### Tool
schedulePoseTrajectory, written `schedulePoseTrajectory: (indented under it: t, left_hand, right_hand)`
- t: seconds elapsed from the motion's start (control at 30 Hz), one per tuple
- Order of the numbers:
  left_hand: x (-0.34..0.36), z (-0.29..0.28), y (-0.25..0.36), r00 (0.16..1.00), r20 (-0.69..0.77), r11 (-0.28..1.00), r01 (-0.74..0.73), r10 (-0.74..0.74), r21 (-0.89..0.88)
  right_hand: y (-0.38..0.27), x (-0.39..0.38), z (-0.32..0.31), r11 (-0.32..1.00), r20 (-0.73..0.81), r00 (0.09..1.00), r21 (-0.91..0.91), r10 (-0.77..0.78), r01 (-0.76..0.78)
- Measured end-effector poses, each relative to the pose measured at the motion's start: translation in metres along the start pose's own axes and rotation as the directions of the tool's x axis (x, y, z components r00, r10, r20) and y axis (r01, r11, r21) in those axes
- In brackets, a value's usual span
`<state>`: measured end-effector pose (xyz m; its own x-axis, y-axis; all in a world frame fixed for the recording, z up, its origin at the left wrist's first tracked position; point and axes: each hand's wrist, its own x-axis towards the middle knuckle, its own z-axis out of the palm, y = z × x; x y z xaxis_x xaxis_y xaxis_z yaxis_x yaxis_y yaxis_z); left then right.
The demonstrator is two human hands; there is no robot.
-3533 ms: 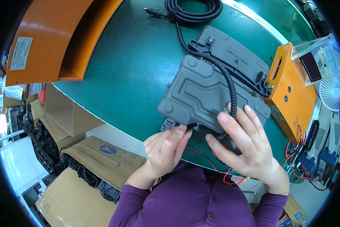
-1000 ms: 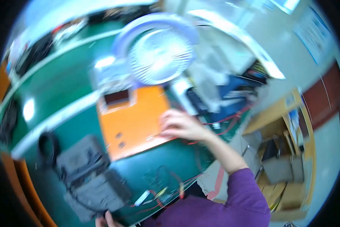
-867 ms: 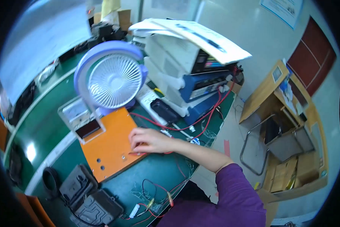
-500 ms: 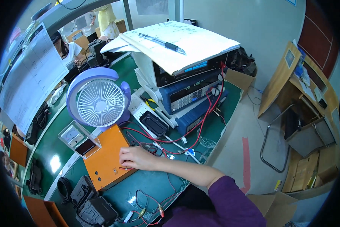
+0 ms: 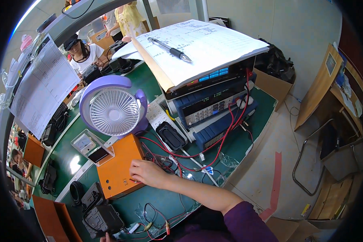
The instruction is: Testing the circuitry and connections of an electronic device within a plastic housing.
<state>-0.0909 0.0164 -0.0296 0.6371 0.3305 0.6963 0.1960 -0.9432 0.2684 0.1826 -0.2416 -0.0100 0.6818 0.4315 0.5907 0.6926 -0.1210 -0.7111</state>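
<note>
My right hand (image 5: 149, 173) rests on the near right part of an orange metal box (image 5: 121, 161), its fingers curled and closed. A bit of red, perhaps a lead, shows under the fingertips; what they grip is hidden. On top of the box stands a clear holder with a small panel meter (image 5: 84, 144) and a dark display (image 5: 98, 154). At the lower edge, only fingertips of my left hand (image 5: 107, 237) show, beside a black boxy device (image 5: 103, 220) with a cable. The rest of that hand is out of the picture.
A purple fan (image 5: 114, 111) stands behind the box. Stacked blue bench instruments (image 5: 214, 105) carry papers (image 5: 205, 48) and a pen (image 5: 170, 49). Red and black leads (image 5: 218, 149) trail across the green bench. A black tray (image 5: 171, 136) lies on a power strip. A person (image 5: 86, 54) works beyond.
My left fingertips have come into view beside the black device. The whole view has shifted slightly; my right hand stays at the orange box.
</note>
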Motion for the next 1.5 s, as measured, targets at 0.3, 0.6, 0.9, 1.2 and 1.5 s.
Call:
schedulePoseTrajectory:
  t: [0.3,0.6,0.9,1.2,1.5]
  left_hand:
    - [0.004,-0.004,0.003,0.997,0.051,0.997,-0.059,0.056,0.050]
    - [-0.014,-0.003,-0.019,0.994,0.059,0.995,0.093,-0.091,-0.025]
    - [0.006,-0.003,-0.014,0.996,0.082,0.994,0.029,-0.020,-0.108]
    - [-0.003,-0.003,-0.029,0.994,0.078,0.990,-0.064,0.074,-0.126]
    - [-0.006,-0.002,-0.033,0.993,0.090,0.988,-0.066,0.079,-0.137]
  right_hand:
    - [-0.005,0.003,-0.005,1.000,0.014,1.000,0.002,0.000,0.000]
    - [-0.020,0.006,-0.008,0.997,0.082,0.996,-0.073,0.045,-0.039]
    - [-0.022,-0.002,-0.005,0.935,0.133,0.979,-0.342,0.153,-0.099]
    - [-0.002,-0.015,-0.019,0.904,0.207,0.966,-0.425,0.157,-0.056]
    - [-0.004,-0.018,-0.018,0.892,0.174,0.978,-0.452,0.113,-0.023]
